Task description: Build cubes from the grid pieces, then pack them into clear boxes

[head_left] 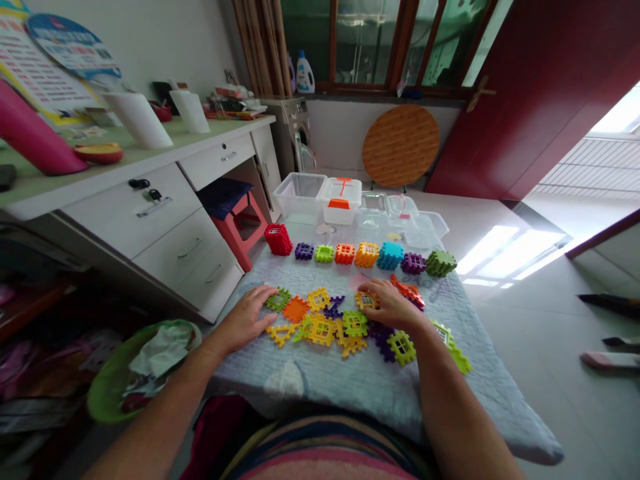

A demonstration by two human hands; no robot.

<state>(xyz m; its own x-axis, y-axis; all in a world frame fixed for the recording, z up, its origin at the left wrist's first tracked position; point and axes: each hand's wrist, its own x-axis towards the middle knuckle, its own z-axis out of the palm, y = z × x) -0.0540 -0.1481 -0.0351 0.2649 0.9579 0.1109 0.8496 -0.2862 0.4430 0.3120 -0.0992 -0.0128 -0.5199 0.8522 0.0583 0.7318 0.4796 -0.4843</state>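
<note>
My left hand [245,320] rests at the left end of a loose pile of plastic building tiles, thumb and fingers apart. Its fingertips are at the edge of a green tile [279,300]. An orange tile [296,309] lies just to the right. With thumb and fingers on opposite edges, my right hand [389,303] grips a yellow window tile [367,301]. Between the hands lie more yellow tiles [320,331], a lime green tile [355,324] and a purple triangle piece [334,307]. Beside my right forearm are an orange piece [407,291] and a green tile [401,347].
Behind the pile, stacks sorted by colour form a row, from red [279,239] to dark green [441,263]. Clear plastic boxes [300,193] stand at the far edge of the cloth-covered table [350,380]. A stool [233,213] and drawers [187,247] stand left.
</note>
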